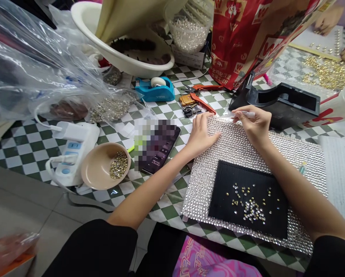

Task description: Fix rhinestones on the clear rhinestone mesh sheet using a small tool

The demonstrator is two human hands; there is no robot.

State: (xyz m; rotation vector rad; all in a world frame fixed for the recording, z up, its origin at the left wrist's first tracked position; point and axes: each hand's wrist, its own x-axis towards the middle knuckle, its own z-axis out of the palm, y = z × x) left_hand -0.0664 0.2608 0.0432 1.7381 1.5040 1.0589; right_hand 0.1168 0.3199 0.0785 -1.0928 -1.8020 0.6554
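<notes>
A sheet covered in rows of clear rhinestones (203, 192) lies on the table before me. My left hand (201, 134) rests on its far left corner, fingers stretched out and thumb apart. In a pinch, my right hand (255, 125) holds a slim whitish pen-like stick (249, 114), with its front end pointing left at the sheet's far edge. The exact tip is too small to make out. Below both hands, a black ridged tray (227, 177) sits on the sheet. Loose gold and clear rhinestones (253, 211) are scattered on it.
Left of the sheet are a phone (161, 146), a beige bowl (96, 169) of stones and a power strip (77, 154). Behind stand a blue tape dispenser (156, 92), orange-handled pliers (204, 103), a black tape dispenser (288, 104) and a red bag (238, 46). Another person's hand (330, 19) shows far right.
</notes>
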